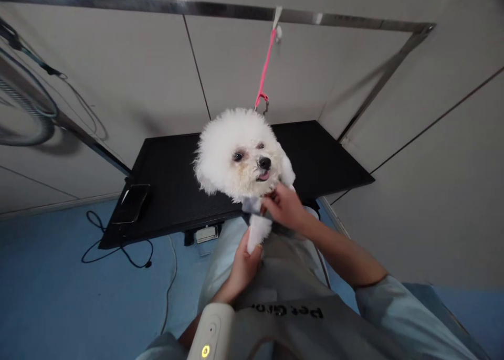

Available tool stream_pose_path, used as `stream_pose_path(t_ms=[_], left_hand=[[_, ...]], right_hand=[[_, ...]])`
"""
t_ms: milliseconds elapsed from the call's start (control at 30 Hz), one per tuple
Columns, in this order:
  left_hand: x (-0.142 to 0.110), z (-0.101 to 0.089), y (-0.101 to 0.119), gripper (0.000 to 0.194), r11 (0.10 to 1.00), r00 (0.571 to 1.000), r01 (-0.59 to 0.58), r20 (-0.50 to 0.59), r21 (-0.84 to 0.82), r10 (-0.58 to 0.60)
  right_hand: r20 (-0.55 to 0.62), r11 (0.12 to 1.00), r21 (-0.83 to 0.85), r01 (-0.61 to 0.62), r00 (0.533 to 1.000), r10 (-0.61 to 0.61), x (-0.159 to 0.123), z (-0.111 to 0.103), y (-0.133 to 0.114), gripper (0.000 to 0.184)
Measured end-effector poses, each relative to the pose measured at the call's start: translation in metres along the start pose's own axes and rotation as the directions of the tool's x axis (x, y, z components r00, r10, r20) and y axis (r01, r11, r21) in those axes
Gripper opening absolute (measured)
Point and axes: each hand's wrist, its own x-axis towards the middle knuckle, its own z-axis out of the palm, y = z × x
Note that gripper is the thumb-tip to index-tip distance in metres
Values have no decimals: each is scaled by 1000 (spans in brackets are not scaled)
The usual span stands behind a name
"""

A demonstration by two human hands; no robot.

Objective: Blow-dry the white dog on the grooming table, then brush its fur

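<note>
A fluffy white dog (236, 150) is at the front edge of the black grooming table, its head up and the tip of its tongue showing. My left hand (246, 263) is closed around the dog's white foreleg (260, 231), which stretches toward me. Just below the dog's chin, my right hand (285, 205) is closed, slightly blurred, beside the upper part of that leg. A small flat grey-blue piece (251, 204), which looks like a slicker brush head, sits at its fingertips. Its handle is hidden by the fingers.
A pink leash (265, 69) runs from a metal bar (157, 4) to the dog's neck. On the black table (315, 160) lies a dark phone-like object (133, 202). A grey hose (27, 131) hangs left. Cables (118, 247) lie on the blue floor. A white device (212, 328) is near my left forearm.
</note>
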Motion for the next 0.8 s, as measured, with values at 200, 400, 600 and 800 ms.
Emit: stream_pose_path(t_ms=[200,400,600,800], left_hand=[[1,-25,6,75,993,981,122,151,-4,-120],[11,-53,4,38,914,910,229,406,-334,-79],[23,-62,2,43,750,802,414,597,-516,-32],[30,-63,-10,67,622,598,654,798,-431,-76]], right_hand=[[34,962,265,-72,997,65,-30,9,10,9],[-314,917,395,-60,929,196,-43,19,23,17],[-301,829,546,-119,896,327,-37,27,36,20],[-147,769,628,-118,953,266,-40,37,48,18]])
